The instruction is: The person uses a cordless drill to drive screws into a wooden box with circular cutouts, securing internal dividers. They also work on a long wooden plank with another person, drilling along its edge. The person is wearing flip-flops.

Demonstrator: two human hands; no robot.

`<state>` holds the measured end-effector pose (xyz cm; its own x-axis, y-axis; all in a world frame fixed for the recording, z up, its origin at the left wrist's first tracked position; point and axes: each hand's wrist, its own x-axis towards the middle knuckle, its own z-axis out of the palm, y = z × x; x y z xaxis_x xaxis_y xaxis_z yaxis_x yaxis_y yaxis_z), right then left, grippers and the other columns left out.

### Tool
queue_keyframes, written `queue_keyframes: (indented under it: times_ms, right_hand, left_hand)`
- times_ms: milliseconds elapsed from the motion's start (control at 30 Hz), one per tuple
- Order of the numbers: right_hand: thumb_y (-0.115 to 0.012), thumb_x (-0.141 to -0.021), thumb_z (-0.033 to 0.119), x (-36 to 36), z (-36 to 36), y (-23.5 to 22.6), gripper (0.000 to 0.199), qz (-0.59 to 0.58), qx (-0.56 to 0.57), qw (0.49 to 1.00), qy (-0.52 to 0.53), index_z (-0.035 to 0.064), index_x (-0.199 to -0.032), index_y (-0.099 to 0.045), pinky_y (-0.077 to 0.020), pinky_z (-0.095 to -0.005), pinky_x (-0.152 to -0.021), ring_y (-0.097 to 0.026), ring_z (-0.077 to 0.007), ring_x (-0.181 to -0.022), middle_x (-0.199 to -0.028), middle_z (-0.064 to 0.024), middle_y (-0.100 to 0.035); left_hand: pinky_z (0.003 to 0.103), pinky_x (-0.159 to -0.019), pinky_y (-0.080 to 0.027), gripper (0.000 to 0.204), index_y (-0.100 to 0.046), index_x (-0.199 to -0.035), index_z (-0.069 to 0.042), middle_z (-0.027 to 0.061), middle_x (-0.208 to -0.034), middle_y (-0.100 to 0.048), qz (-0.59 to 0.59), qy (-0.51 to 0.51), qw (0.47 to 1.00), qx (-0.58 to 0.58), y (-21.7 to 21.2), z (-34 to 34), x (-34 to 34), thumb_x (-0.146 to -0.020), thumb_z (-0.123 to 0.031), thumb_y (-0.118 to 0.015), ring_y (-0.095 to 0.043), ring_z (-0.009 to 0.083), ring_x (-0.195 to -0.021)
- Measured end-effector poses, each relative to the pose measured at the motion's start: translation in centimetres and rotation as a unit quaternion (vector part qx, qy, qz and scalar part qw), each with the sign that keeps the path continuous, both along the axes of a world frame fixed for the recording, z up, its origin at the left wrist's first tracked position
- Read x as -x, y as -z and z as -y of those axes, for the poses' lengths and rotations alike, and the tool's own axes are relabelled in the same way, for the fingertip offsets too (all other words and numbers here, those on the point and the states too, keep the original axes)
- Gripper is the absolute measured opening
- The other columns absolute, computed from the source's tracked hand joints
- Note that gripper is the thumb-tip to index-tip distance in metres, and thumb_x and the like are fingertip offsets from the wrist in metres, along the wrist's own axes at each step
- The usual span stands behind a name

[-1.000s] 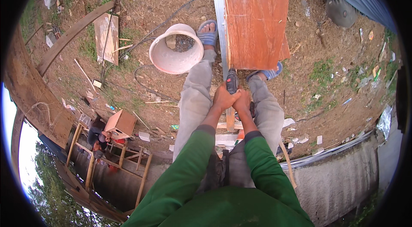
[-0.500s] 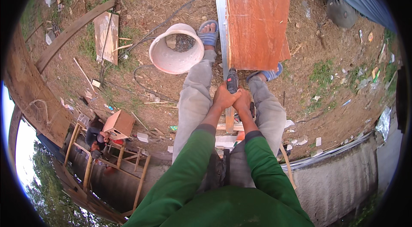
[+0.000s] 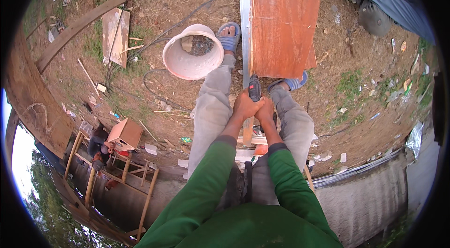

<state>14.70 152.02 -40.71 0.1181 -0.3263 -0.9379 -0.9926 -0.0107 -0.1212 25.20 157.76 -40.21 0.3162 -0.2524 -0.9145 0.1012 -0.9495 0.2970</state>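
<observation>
Straw-strewn dirt (image 3: 161, 0), flat reddish wooden board (image 3: 284, 23), hands (image 3: 246, 105) clasping black drill (image 3: 254, 88)

Mid-frame, the left hand (image 3: 244, 104) and right hand (image 3: 266, 108) partly cover the drill (image 3: 254, 89). The red-brown board (image 3: 285, 23) runs off the top edge. At lower left, whatever a distant person (image 3: 97, 144) perhaps holds is too small to tell.
</observation>
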Motion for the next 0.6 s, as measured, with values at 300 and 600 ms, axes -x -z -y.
queue_keyframes:
  times_ms: [300, 600]
  right_hand:
    - [-0.080, -0.084, 0.019, -0.07, 0.71, -0.85, 0.035, 0.019, 0.011, 1.000, 0.003, 0.0054, -0.116, -0.073, -0.0587, -0.0571, -0.090, -0.073, -0.0484, -0.105, -0.102, -0.0277, -0.076]
    - [-0.080, -0.082, 0.019, 0.33, 0.58, -0.10, 0.032, 0.010, 0.019, 1.000, 0.014, 0.0046, -0.110, -0.076, -0.0581, -0.0573, -0.090, -0.073, -0.0481, -0.103, -0.100, -0.0279, -0.076]
  left_hand:
    - [0.047, -0.095, -0.059, 0.063, -0.073, -0.124, -0.001, 0.0255, -0.110, -0.078, -0.020, -0.005, 1.000, -0.021, -0.40, 0.31, 0.20, -0.078, -0.043, -0.087, -0.077, 0.0402, -0.107]
    - [0.047, -0.097, -0.059, 0.073, -0.069, -0.132, 0.001, 0.0254, -0.113, -0.078, -0.016, 0.018, 0.999, -0.039, -0.16, 0.19, 0.36, -0.078, -0.046, -0.086, -0.077, 0.0410, -0.109]
